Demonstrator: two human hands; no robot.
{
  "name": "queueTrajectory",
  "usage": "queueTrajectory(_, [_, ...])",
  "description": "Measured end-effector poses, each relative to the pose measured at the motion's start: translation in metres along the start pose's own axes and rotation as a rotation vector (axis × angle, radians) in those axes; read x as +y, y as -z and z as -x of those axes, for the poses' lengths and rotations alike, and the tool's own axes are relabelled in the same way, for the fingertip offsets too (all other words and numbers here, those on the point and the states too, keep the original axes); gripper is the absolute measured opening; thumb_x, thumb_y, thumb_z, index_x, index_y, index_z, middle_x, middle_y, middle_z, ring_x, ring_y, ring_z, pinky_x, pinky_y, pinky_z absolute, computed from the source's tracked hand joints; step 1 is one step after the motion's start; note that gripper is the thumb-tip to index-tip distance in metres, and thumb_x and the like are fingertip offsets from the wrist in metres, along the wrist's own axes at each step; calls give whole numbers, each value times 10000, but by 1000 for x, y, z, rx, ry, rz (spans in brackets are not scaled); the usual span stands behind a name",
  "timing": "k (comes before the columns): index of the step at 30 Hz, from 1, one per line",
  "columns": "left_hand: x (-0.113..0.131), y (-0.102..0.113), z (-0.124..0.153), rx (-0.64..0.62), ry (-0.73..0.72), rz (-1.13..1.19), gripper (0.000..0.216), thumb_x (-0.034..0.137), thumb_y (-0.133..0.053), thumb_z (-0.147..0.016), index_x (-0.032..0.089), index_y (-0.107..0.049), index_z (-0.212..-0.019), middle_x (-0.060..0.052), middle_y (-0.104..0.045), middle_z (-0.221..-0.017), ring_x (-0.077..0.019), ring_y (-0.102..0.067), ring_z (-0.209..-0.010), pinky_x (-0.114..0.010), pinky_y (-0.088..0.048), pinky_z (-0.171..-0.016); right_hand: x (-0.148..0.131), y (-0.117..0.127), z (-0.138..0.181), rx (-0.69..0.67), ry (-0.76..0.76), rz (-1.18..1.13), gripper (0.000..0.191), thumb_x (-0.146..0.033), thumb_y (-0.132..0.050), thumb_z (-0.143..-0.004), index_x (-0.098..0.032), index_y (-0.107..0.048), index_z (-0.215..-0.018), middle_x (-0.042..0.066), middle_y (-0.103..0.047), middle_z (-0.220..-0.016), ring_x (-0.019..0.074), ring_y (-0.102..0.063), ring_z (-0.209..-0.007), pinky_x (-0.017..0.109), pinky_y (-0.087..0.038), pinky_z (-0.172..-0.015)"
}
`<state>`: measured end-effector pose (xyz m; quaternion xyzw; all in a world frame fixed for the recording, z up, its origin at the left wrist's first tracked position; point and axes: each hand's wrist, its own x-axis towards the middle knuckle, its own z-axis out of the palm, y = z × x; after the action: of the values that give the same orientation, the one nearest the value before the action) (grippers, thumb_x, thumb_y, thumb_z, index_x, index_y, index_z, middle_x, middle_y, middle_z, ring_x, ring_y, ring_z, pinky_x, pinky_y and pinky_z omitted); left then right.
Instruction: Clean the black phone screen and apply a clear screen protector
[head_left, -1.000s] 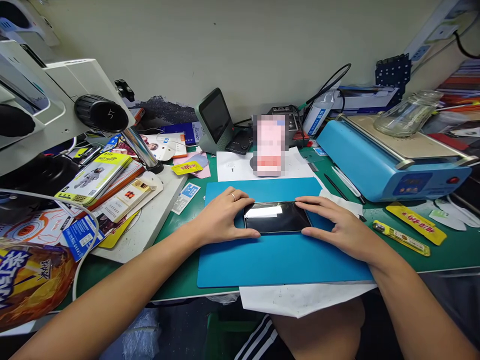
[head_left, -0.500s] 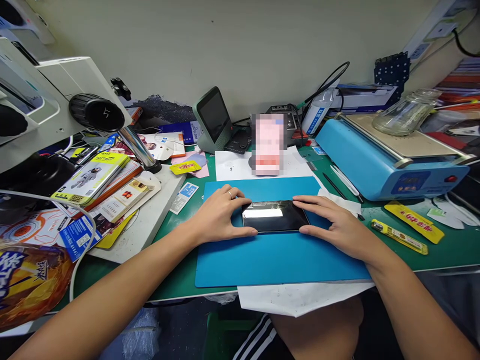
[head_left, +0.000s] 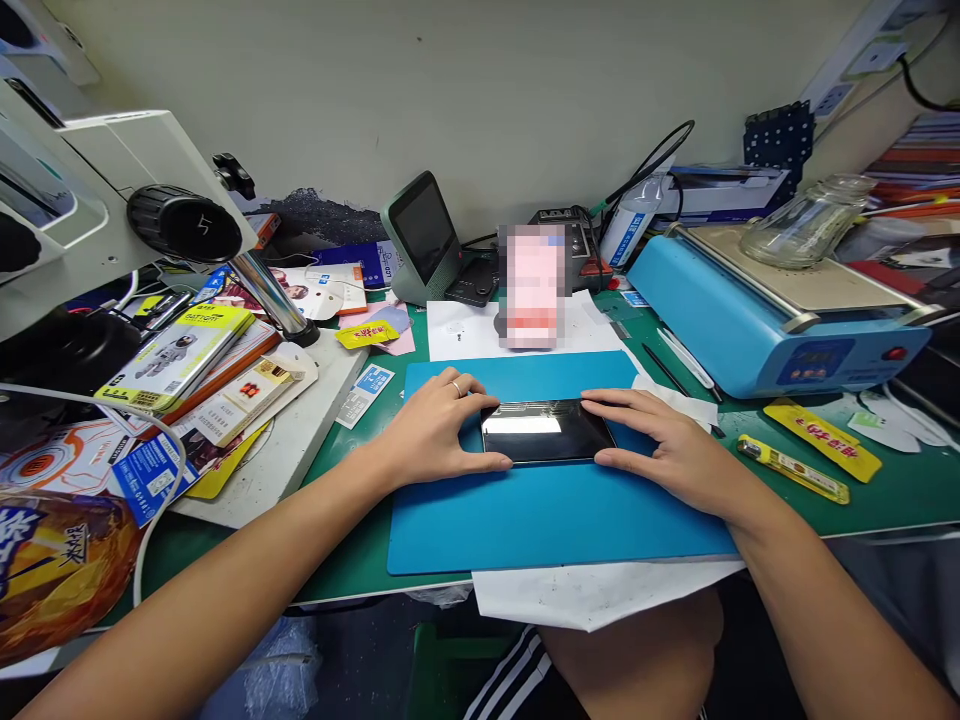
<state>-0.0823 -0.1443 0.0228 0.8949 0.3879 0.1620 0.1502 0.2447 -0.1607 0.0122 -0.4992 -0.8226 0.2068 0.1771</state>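
A black smartphone (head_left: 551, 440) lies sideways on a blue work mat (head_left: 555, 520), its glossy face up with a bright light reflection on it. My left hand (head_left: 439, 428) grips the phone's left end, thumb on the near edge and fingers at the far edge; a ring is on one finger. My right hand (head_left: 667, 440) holds the right end in the same way, thumb near and fingers far. Beyond the mat, a pinkish upright object (head_left: 532, 290), blurred out by pixels, stands on white paper (head_left: 457, 330).
At left are a microscope stand (head_left: 191, 225) and a pile of boxes (head_left: 176, 360). A blue heating plate machine (head_left: 780, 330) with a glass jar (head_left: 810, 225) on top stands at right. A yellow cutter knife (head_left: 793, 470) lies before it. A small screen device (head_left: 424, 240) sits behind.
The whole view has shifted very slightly. Both hands keep the same grip on the phone, which stays in its place on the mat.
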Motion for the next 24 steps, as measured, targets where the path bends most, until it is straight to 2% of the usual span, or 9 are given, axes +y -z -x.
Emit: queueTrajectory(24, [-1,-2,0,3,5,23,688,692,-680,-816,176,-666,-1271,-114,-645,-1210,-295,-547,-1076,-460,-504,-925,5,-2,1,20,22,-16,598,-626,-645,-862,-344,-632,-1389,66,-608,-1458,364,-563,-1320,567,-478,-1093])
